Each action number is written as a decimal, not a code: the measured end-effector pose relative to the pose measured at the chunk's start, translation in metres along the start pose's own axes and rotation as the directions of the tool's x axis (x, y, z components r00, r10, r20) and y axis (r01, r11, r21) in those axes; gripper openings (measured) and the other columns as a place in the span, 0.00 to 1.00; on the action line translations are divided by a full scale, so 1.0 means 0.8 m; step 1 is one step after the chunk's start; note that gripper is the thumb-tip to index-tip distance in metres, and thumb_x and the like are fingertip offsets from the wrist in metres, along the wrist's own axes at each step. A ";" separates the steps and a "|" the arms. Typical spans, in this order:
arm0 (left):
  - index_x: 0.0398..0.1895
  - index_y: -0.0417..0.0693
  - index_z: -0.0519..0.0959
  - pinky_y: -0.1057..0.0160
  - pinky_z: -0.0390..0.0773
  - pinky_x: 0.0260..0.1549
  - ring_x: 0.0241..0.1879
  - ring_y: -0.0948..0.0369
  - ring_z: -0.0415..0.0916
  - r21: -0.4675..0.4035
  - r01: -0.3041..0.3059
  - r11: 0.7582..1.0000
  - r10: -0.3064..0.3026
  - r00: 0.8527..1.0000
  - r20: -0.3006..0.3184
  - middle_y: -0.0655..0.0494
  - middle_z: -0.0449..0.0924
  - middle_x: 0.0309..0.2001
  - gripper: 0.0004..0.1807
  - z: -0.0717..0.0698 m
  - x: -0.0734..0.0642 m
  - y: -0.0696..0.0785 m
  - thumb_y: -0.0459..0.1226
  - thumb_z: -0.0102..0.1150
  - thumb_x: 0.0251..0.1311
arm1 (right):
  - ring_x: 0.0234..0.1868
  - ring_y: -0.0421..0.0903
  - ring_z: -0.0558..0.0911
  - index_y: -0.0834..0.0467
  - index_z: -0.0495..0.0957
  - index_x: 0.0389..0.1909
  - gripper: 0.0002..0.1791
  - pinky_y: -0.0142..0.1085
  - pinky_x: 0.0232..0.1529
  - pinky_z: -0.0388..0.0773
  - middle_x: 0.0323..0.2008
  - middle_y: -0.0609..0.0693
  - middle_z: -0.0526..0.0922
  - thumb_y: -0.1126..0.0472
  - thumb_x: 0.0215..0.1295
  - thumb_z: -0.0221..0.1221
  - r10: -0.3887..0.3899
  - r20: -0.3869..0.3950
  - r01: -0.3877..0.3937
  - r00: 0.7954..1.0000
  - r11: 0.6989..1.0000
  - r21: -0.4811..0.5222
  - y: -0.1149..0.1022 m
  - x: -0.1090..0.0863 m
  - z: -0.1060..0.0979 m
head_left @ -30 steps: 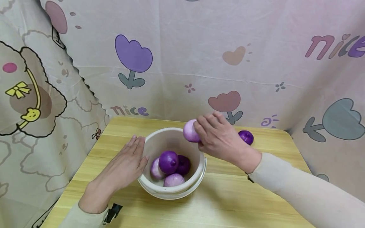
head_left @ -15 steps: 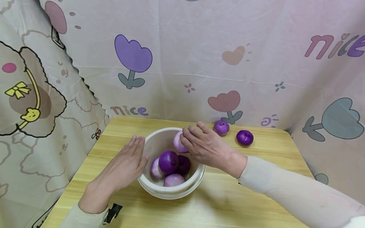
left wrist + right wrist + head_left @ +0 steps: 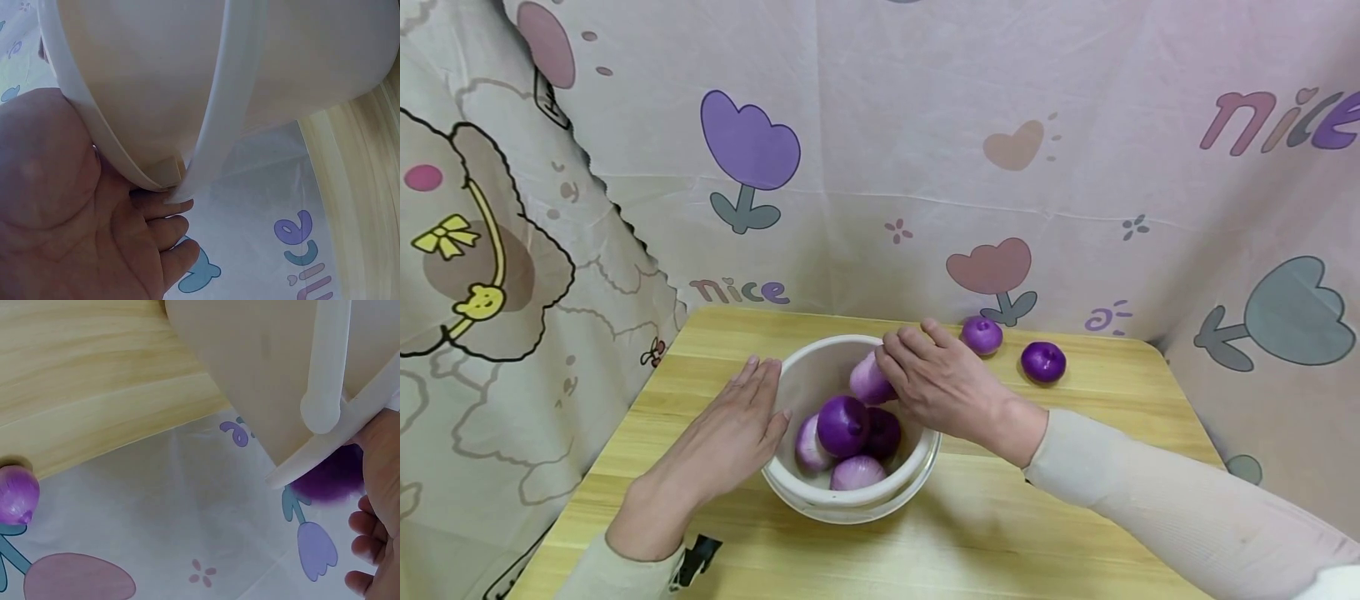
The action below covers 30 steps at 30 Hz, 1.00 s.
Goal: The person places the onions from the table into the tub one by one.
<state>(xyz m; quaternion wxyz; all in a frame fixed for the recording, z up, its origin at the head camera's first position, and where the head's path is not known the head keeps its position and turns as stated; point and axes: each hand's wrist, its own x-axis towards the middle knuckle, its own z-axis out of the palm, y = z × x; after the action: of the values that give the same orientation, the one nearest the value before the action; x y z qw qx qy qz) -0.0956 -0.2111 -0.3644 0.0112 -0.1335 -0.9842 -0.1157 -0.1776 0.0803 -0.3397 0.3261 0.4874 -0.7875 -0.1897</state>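
My left hand point(image 3: 733, 417) lies with straight fingers along the left side of a white bucket point(image 3: 775, 483), touching its rim. In the left wrist view, the palm point(image 3: 69, 231) is beside the bucket's rim and handle. Inside the bucket are several red onions, including a dark one point(image 3: 843, 425) on top and a paler one point(image 3: 858, 473) in front. My right hand point(image 3: 955, 383) is over the right rim, next to a pale purple onion point(image 3: 869, 379) inside the mouth. In the right wrist view that onion point(image 3: 331, 478) is blurred, and the visible fingers point(image 3: 369, 544) stand apart from it.
Two more red onions stand on the wooden table point(image 3: 1037, 500): one point(image 3: 982, 335) at the back edge, another point(image 3: 1043, 362) to its right. A printed cloth point(image 3: 880, 150) hangs behind the table and along both sides.
My right hand has come left and down over the bucket, uncovering an onion behind it. During the last half second the pale onion has shifted slightly left and turned away from the nearly still hand.
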 end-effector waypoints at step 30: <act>0.75 0.32 0.47 0.42 0.49 0.74 0.77 0.42 0.39 -0.014 -0.016 1.000 0.016 1.000 -0.025 0.36 0.46 0.76 0.38 0.000 0.000 0.002 0.48 0.41 0.74 | 0.47 0.54 0.72 0.61 0.72 0.48 0.20 0.47 0.51 0.71 0.45 0.55 0.75 0.53 0.61 0.43 0.103 -0.071 -0.096 0.992 0.990 0.099 0.000 -0.007 0.007</act>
<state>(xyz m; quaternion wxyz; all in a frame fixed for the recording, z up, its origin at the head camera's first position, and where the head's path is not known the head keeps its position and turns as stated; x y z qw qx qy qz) -0.0948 -0.2096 -0.3643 0.0235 -0.1401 -0.9820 -0.1244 -0.1800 0.0848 -0.3457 0.3411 0.4694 -0.8061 -0.1166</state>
